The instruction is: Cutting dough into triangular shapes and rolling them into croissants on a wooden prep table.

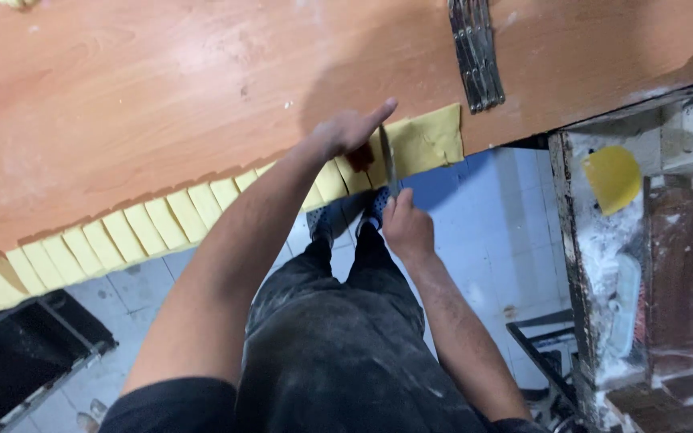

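Observation:
A long strip of yellow dough (431,140) lies along the near edge of a wooden table (162,96). Most of it is cut into several narrow pieces (158,224) set side by side. My left hand (350,128) rests flat on the dough beside the cut, forefinger stretched out. My right hand (407,224) grips the handle of a knife (389,164) whose blade stands in the dough between the cut pieces and the uncut end.
A metal multi-wheel cutter (475,52) lies on the table at the back right. A yellow plastic scraper (611,178) sits on a floury ledge at right. A dark tray (18,361) stands on the tiled floor at lower left.

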